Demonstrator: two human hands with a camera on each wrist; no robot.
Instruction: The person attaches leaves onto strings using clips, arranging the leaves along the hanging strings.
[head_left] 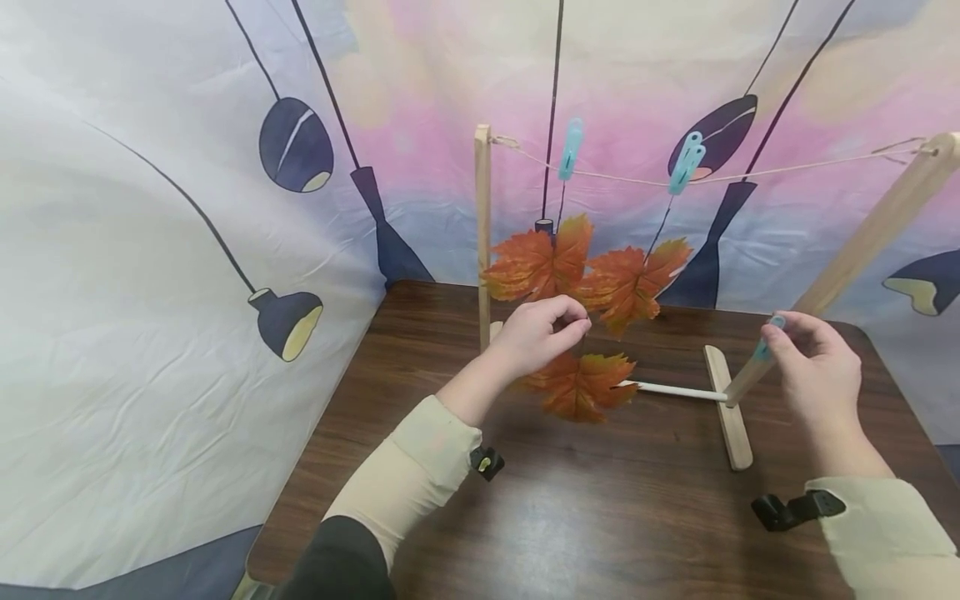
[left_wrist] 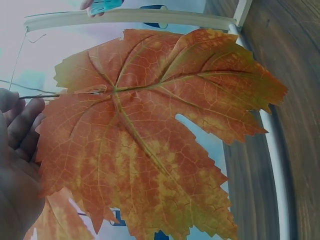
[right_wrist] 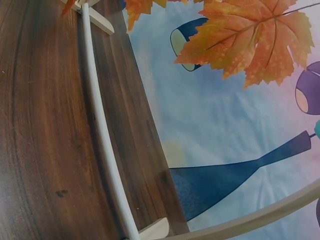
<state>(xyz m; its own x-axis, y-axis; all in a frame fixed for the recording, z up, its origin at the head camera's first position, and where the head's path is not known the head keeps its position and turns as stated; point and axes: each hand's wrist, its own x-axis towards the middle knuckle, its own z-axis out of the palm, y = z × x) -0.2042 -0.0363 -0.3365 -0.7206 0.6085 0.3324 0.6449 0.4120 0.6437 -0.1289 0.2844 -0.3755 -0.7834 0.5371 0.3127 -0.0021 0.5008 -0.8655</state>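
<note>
My left hand (head_left: 540, 333) pinches the thin stem of an orange artificial maple leaf (head_left: 585, 390). In the left wrist view the leaf's veined blade (left_wrist: 160, 125) spreads out from those fingers. A light-blue clothespin (head_left: 767, 340) is pinched between thumb and fingers of my right hand (head_left: 821, 371), in front of the right post. Two similar leaves hang from a string (head_left: 787, 171): the left leaf (head_left: 528, 262) under one blue clothespin (head_left: 572, 150), the right leaf (head_left: 633, 287) under overlapping blue clothespins (head_left: 684, 167). The right wrist view shows no hand.
Wooden posts, left (head_left: 483, 233) and right (head_left: 870, 233), hold the string's ends. A white rod (head_left: 675, 390) runs low between them to a wooden foot (head_left: 729, 417). Everything stands on a dark brown table (head_left: 600, 517) before a patterned cloth backdrop (head_left: 420, 100).
</note>
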